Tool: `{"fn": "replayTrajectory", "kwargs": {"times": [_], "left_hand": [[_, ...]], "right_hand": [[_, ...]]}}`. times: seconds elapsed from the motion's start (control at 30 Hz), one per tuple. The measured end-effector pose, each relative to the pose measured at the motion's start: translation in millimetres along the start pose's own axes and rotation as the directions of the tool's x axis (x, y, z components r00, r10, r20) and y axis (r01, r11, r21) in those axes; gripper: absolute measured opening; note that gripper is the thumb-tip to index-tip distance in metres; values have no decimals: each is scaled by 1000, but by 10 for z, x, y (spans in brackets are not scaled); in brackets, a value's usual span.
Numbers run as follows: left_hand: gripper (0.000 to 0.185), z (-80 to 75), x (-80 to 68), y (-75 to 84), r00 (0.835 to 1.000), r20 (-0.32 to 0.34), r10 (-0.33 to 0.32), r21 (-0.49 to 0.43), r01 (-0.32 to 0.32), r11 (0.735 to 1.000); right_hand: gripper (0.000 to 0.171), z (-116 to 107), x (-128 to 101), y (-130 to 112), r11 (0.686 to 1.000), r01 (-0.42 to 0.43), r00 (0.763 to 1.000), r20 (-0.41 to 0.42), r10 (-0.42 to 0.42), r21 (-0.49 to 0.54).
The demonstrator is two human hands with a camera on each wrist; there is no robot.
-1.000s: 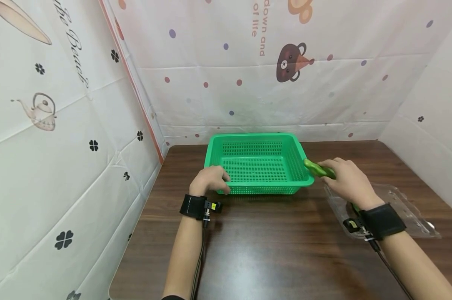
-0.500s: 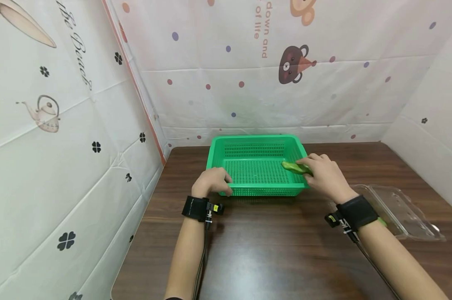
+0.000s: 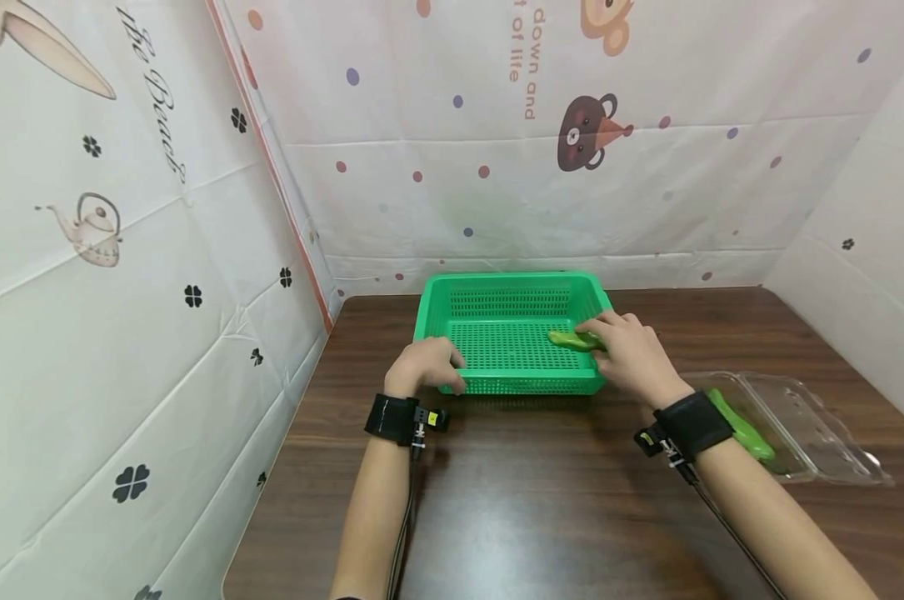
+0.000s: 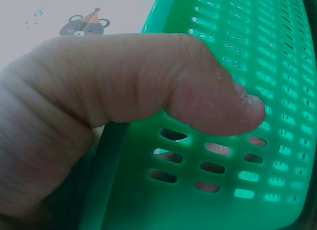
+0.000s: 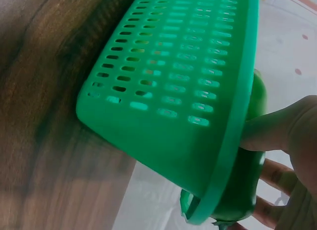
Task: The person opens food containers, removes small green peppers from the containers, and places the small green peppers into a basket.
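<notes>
Your right hand (image 3: pixel 627 354) has its fingers (image 5: pixel 270 128) curled around a green pepper (image 3: pixel 571 340), holding it just inside the right wall of the green perforated basket (image 3: pixel 507 283), above its floor. Your left hand (image 3: pixel 422 367) grips the basket's near left corner, thumb (image 4: pixel 208 98) pressed on the wall. This looks like the placing step; next, lower and let go. Another green pepper (image 3: pixel 740 429) lies in the clear clamshell tray (image 3: pixel 819 417) on the bench (image 3: pixel 541 500).
</notes>
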State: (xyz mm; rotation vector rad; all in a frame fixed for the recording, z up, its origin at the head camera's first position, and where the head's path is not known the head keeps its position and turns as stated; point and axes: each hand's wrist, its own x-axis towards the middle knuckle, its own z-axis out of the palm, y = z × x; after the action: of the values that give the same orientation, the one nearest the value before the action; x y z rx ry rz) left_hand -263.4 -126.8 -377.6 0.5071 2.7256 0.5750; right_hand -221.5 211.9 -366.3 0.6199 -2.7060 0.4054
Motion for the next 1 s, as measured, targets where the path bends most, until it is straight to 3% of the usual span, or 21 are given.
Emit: {"fn": "replayTrajectory", "kwargs": {"times": [0.43, 0.63, 0.83, 1.0], "left_hand": [[39, 12, 15, -13, 1000, -9, 5, -1, -5, 1000], [41, 10, 36, -3, 1000, -5, 6, 9, -6, 1000], [40, -1, 34, 0, 1000, -1, 3, 7, -3, 1000], [39, -6, 18, -10, 1000, -1, -1, 1, 1, 1000]], "right_hand": [[36, 233, 132, 4, 998, 0, 1000, -19, 1, 57], [36, 322, 177, 38, 990, -33, 999, 27, 30, 140], [36, 355, 220, 59, 961, -73, 995, 86, 52, 267], [35, 388, 261, 63, 950, -96, 991, 113, 65, 297]]}}
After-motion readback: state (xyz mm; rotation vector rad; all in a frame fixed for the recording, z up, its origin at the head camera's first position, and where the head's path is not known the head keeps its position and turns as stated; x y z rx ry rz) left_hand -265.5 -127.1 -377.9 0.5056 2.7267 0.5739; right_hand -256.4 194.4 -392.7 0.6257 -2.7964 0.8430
